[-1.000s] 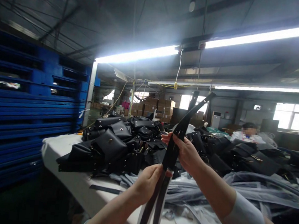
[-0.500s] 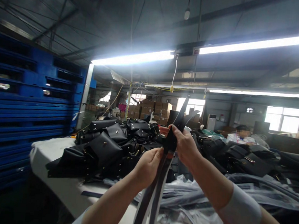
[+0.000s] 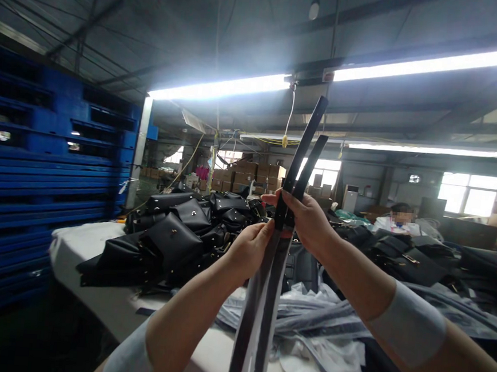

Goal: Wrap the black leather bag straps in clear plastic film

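Note:
Two long black straps (image 3: 305,150) rise side by side in front of me, their punched ends pointing up. Below my hands the same straps run down in clear plastic wrapping (image 3: 259,313). My left hand (image 3: 250,246) pinches them from the left, thumb on top, near where the wrapping begins. Just above it, my right hand (image 3: 306,213) grips them from the right, its thumb pressed on the strap and its fingers behind. Beneath and beyond lies a heap of black bags (image 3: 175,237) with gold-coloured fittings.
More plastic-wrapped straps (image 3: 306,322) lie on the white-covered table (image 3: 72,238). Blue pallets (image 3: 51,182) are stacked at left. Another person (image 3: 398,223) is at the far right behind more black bags (image 3: 415,256). Cartons (image 3: 249,177) stand at the back.
The strap ends, bent and spread before, now stand straight, higher and nearly parallel. Both hands have risen slightly and still hold the straps.

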A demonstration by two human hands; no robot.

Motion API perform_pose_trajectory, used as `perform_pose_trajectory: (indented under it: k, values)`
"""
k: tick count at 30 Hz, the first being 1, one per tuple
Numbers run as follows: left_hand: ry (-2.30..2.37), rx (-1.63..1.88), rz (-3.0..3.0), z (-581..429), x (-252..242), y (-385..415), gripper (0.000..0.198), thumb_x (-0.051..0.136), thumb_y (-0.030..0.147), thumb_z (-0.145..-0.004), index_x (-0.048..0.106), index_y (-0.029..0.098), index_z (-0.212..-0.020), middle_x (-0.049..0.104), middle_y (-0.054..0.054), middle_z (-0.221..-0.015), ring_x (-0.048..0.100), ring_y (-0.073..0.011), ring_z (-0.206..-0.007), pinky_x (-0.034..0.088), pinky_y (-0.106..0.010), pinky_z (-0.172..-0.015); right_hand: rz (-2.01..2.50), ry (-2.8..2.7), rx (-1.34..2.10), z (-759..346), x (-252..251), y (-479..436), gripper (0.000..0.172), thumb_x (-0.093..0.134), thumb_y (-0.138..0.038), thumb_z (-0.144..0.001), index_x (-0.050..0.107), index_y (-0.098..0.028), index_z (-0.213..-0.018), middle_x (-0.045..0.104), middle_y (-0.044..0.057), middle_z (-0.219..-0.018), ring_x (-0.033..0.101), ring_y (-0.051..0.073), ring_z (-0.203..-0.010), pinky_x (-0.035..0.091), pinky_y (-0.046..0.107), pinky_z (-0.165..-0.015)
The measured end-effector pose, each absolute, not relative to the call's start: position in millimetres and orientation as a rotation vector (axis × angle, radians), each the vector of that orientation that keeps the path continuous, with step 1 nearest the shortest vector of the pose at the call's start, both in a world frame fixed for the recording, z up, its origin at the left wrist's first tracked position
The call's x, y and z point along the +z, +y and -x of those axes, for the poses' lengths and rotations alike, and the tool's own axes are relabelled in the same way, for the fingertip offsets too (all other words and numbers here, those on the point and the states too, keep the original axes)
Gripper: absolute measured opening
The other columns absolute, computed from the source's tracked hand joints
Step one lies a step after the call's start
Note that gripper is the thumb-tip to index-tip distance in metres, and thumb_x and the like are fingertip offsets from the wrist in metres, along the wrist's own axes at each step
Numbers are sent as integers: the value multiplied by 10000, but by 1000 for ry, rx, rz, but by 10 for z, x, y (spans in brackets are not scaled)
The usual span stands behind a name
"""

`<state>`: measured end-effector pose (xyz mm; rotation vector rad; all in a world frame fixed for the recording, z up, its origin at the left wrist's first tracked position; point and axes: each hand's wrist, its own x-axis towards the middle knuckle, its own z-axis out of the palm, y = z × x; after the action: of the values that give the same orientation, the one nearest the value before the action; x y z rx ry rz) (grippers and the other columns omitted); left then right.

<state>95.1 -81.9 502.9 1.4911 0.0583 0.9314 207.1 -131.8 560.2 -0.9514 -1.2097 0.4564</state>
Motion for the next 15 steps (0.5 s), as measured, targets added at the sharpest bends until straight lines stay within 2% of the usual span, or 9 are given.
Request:
perform_pose_trajectory:
  k: [3, 7, 11, 15]
  values:
    - [26, 945, -1490, -922, 5125, -832, 589, 652, 660, -736, 738, 88, -846, 697, -68, -681, 589, -151, -603, 389, -222, -519, 987, -1199, 536, -1998, 5494, -1356, 394, 721, -537, -710, 601, -200, -876, 761, 70, -892, 687, 206, -697, 481, 261, -519]
    - [-12, 972, -1501, -914, 5171, -830, 579, 651, 655, -742, 736, 91, -843, 687, -48, -663, 561, -127, -554, 401, -222, -515, 941, -1219, 588, -1980, 5479, -1392, 391, 730, -536, -694, 605, -185, -813, 758, 85, -866, 694, 214, -714, 502, 275, -556]
    - [7, 901, -1515, -972, 5134, -824, 622, 648, 689, -718, 734, 79, -800, 649, -41, -581, 541, -121, -503, 414, -232, -512, 919, -1197, 513, -2050, 5716, -1421, 353, 728, -497, -723, 622, -182, -840, 756, 78, -845, 696, 217, -744, 515, 303, -620]
    - [-35, 938, -1514, -1015, 5362, -810, 570, 629, 634, -778, 737, 75, -806, 657, -51, -596, 562, -130, -520, 429, -238, -524, 913, -1198, 435, -2047, 6046, -1427, 260, 707, -426, -773, 638, -182, -830, 748, 63, -797, 702, 220, -800, 524, 308, -668]
